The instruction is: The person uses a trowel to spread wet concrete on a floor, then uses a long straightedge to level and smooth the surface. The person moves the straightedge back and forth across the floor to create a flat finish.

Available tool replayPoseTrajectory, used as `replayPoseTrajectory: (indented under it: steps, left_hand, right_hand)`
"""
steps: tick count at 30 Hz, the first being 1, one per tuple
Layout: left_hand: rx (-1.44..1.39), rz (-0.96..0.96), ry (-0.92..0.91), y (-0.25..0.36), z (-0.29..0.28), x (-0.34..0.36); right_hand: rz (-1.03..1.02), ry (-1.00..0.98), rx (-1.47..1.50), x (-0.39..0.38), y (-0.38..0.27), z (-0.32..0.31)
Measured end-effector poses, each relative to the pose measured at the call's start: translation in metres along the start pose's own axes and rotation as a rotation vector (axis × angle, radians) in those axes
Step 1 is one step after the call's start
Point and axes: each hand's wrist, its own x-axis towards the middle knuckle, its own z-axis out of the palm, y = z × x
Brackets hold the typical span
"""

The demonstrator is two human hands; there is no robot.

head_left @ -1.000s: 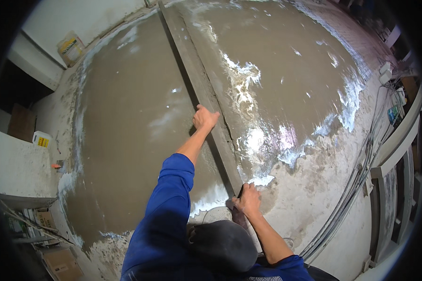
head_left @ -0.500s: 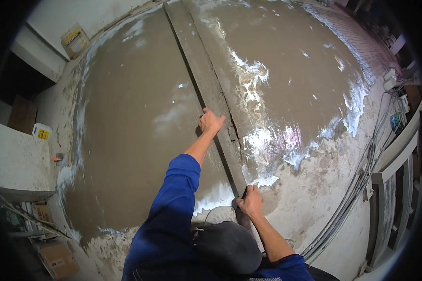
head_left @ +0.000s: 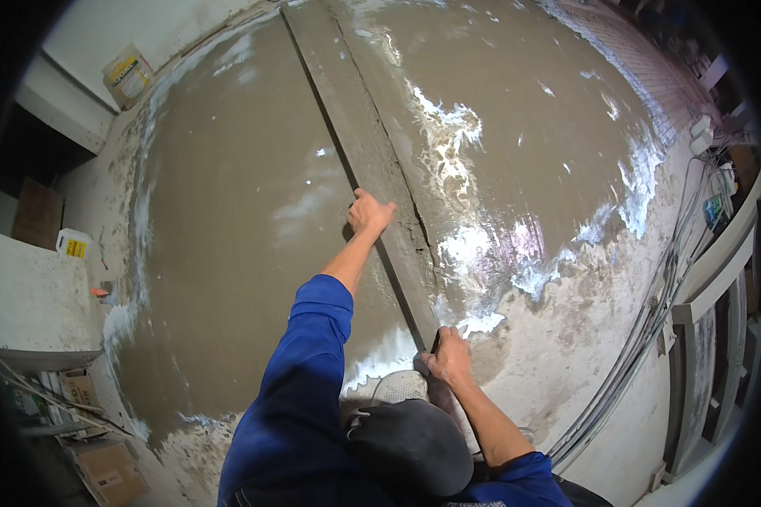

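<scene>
My left hand is closed around the middle of a long straightedge that lies across wet grey mortar. Closer to me, my right hand grips the straightedge's near end, which it partly covers. Along the bar's right side runs a band of piled mortar with a ragged, cracked edge. Left of the bar the mortar looks smooth, with a few pale wet patches. Watery, shiny puddles lie on the mortar to the right. Below my hands, a dark rounded shape, apparently my knee, hides part of the floor.
Cables run along the right beside a pale frame. At the left stand a white jug with a yellow label and, farther back, a printed bag. A cardboard box sits at the lower left. Wire mesh lies far right.
The straightedge has shifted a little to the left, most at its far end. My left hand has moved left with it; my right hand has moved only slightly.
</scene>
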Motion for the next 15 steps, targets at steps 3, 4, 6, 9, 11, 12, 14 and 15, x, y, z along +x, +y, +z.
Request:
replayPoseTrajectory:
  steps: [3,4,6,9,11,12,14,15]
  left_hand:
    - [0.008,0.000,0.024,-0.007,-0.002,0.007]
    - [0.008,-0.002,0.039,-0.009,-0.003,0.009]
    - [0.008,-0.014,0.041,-0.013,-0.005,0.014]
    - [0.012,-0.041,0.025,-0.022,-0.013,0.022]
    - [0.013,-0.054,0.036,-0.030,-0.019,0.027]
    - [0.011,-0.060,0.046,-0.034,-0.021,0.029]
    - [0.005,-0.081,0.052,-0.040,-0.025,0.033]
    - [-0.001,-0.091,0.057,-0.043,-0.027,0.034]
  right_hand:
    - [-0.060,0.036,-0.020,0.005,-0.003,0.004]
    - [-0.069,0.027,-0.013,0.007,-0.004,0.005]
    - [-0.075,0.020,-0.017,0.011,-0.006,0.006]
    - [-0.086,-0.023,-0.026,0.019,-0.012,0.005]
    - [-0.093,-0.036,-0.056,0.023,-0.017,0.006]
    - [-0.102,-0.031,-0.077,0.025,-0.020,0.006]
    - [-0.127,-0.037,-0.069,0.028,-0.025,0.006]
    - [-0.132,-0.033,-0.069,0.029,-0.027,0.007]
